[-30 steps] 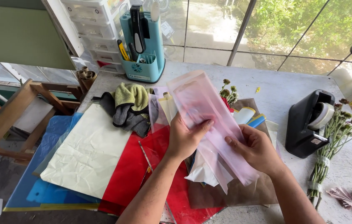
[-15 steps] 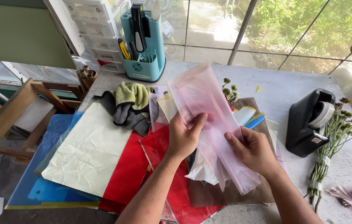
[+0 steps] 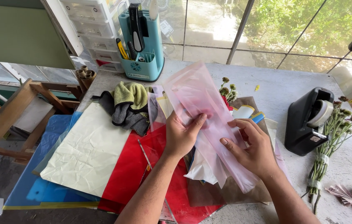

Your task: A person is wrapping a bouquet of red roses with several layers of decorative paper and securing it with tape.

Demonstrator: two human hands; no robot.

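Both my hands hold a translucent pink paper sheet, folded into a long strip, above the table. My left hand grips its middle from the left, fingers pinched over the fold. My right hand pinches the strip lower down on the right edge. Under the hands lie a red sheet, a brown sheet and white paper. A cream sheet on a blue sheet lies to the left.
A teal tool holder with scissors and cutters stands at the back. Grey and green cloths lie behind the papers. A black tape dispenser, a tied flower bunch and a pink paper fan sit right. A wooden frame stands left.
My right hand has slid slightly up along the pink strip and my left fingers have shifted on the fold. The strip stays tilted the same way.
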